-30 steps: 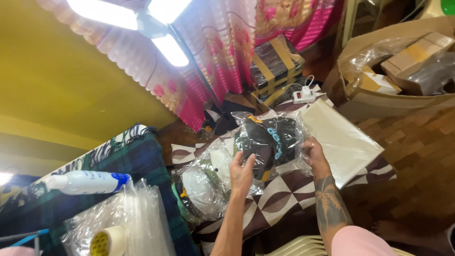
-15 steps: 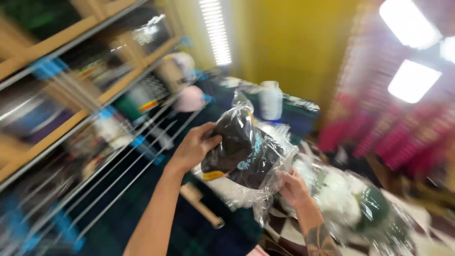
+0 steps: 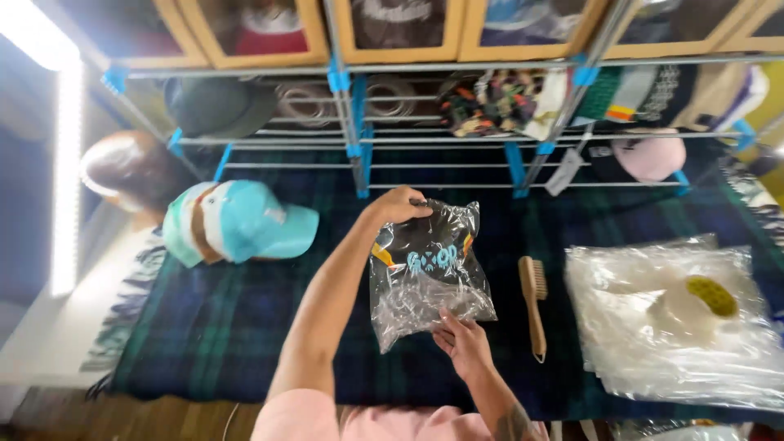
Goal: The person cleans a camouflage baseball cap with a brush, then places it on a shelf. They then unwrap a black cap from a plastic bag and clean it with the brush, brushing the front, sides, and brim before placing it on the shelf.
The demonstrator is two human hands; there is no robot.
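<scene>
Hands hold a clear plastic bag (image 3: 429,273) flat above a dark green plaid cloth (image 3: 245,318) that covers the table. Inside the bag sits a dark cap with pale blue lettering on its front (the print shows through the film but the cap's shape is partly lost in glare). The left hand (image 3: 400,204) is closed in a pinch on the bag's far top edge, near the metal rack (image 3: 359,147) at the back. The right hand (image 3: 464,341) grips the near bottom edge, fingers curled over the loose, crinkled film.

The bag looks light and soft, and the film is likely slippery and easy to crease, so the cap could slide inside it. Holding it at two opposite edges, as now, seems the steadiest way; a grip on the cap's body through the plastic would probably crush its crown.

Just right of the bag lies a wooden brush (image 3: 534,302), bristles at its far end, apart from the bag. Farther right is a stack of clear bags (image 3: 653,359) with a tape roll (image 3: 694,302) resting on top. To the left, a teal and white cap (image 3: 241,222) sits on a head form, well apart from the hands. Other caps hang or rest on the rack shelves.
</scene>
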